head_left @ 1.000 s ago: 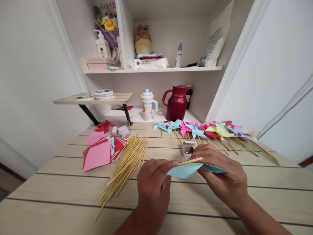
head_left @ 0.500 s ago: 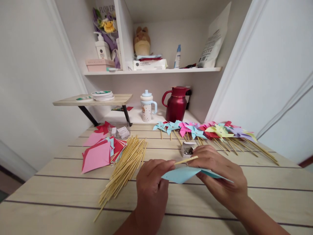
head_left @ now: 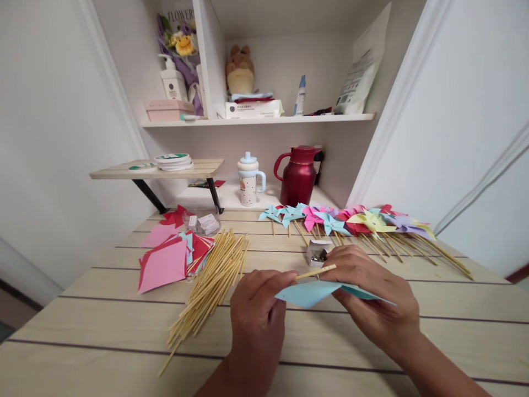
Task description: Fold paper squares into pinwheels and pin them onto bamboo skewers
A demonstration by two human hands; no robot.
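Note:
My left hand is closed, pinching a thin wooden stick by its near end. My right hand is closed on a light blue paper square, which it holds just under the stick, a little above the wooden table. A small open box of metal pins sits right behind my right hand's fingers.
A heap of wooden sticks lies left of my hands, beside a stack of pink, red and blue paper squares. A row of finished paper pinwheels lies at the back right. Behind stand a red jug and a cup.
Both hands with the stick and the blue paper shifted slightly left and nearer over the second; the paper's angle changed a little. Nothing else moved.

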